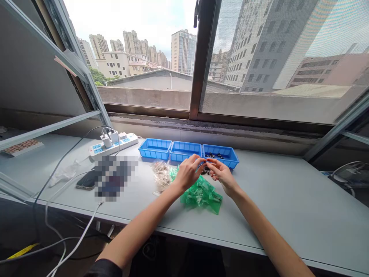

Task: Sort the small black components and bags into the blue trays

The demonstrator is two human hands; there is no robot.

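Observation:
My left hand [189, 171] and my right hand [221, 173] meet at the fingertips above the table, just in front of the blue bins. Both are closed in a pinch on something too small to make out. Beneath them lies a crumpled green plastic bag [201, 194]. Some small dark parts [205, 170] show between the hands, partly hidden by the fingers. To the left of the green bag sits a clear bag of small metallic-looking pieces [161, 175]. The right blue bin [233, 158] holds several small dark parts; the middle blue bin [186, 146] and left blue bin [155, 144] stand beside it.
A white power strip [127, 142] with plugs and cables stands at the back left. Near it are a phone [85, 180], a blurred-out object [113, 177] and crumpled clear plastic [65, 173]. Metal frame bars rise at both sides, and a window [144, 57] lies behind.

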